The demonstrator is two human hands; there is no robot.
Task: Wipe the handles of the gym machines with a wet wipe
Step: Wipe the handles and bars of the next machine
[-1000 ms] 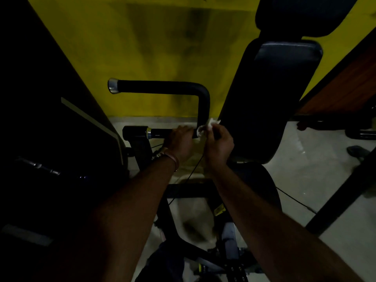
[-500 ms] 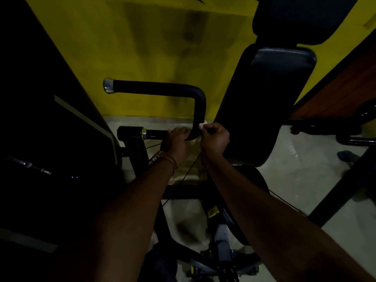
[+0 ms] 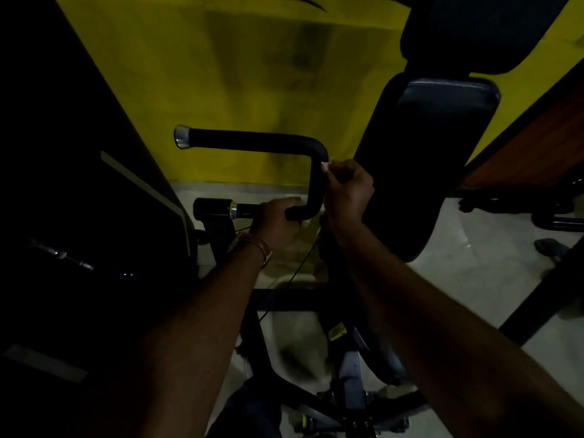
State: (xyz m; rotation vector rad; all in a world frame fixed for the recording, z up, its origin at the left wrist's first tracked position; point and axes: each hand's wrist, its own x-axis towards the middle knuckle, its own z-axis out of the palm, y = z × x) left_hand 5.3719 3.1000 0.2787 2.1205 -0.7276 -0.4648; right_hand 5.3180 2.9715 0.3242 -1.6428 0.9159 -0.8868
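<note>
Two hands — left hand (image 3: 278,216) clenched round handle (image 3: 316,184) | right hand (image 3: 347,191) pinching wipe (image 3: 325,165) | seat pad (image 3: 426,172) just beside

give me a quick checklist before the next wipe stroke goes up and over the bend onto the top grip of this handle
1. Wipe in hand: ok, the right hand pinches the wet wipe.
2. Wipe touching the bar: ok, it sits against the upright part of the black handle, just below the upper bend.
3. Handle steadied: ok, the left hand grips the lower bar.
4. Path along the top grip to the silver end cap: ok, nothing rests on it.
5. Room beside the seat back pad: ok, though the right hand is close to it.
6. Wipe still wet or clean enough: cannot tell, too dark and small.
</note>
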